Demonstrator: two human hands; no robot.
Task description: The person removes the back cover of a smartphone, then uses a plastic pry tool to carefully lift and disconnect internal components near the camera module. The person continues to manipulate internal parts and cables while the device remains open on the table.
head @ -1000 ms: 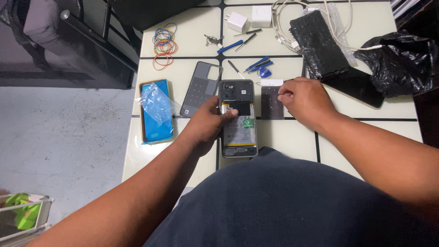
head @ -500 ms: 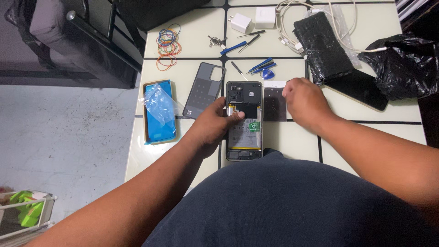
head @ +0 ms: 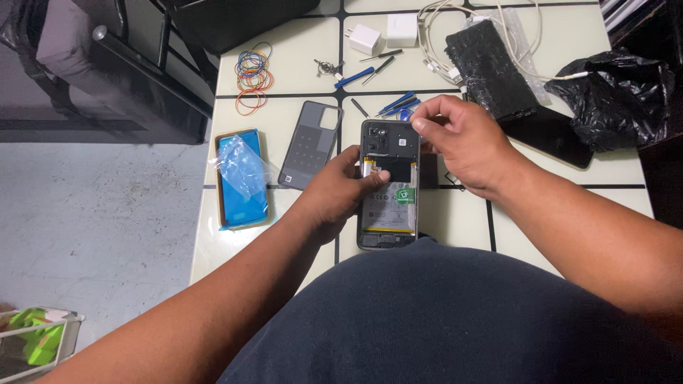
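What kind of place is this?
Likely a phone repair bench: an opened phone under both hands, its removed back cover beside it, small screwdrivers and chargers on a tiled table.

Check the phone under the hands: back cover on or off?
Off. The phone shows its battery and inner parts; the grey back cover lies beside it.

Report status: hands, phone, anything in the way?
Left hand pinning opened phone. Right hand pinched at its top edge; contents unclear. Grey back cover lies alongside, apart.

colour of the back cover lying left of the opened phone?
Dark grey, seen in the head view: back cover beside the opened phone.
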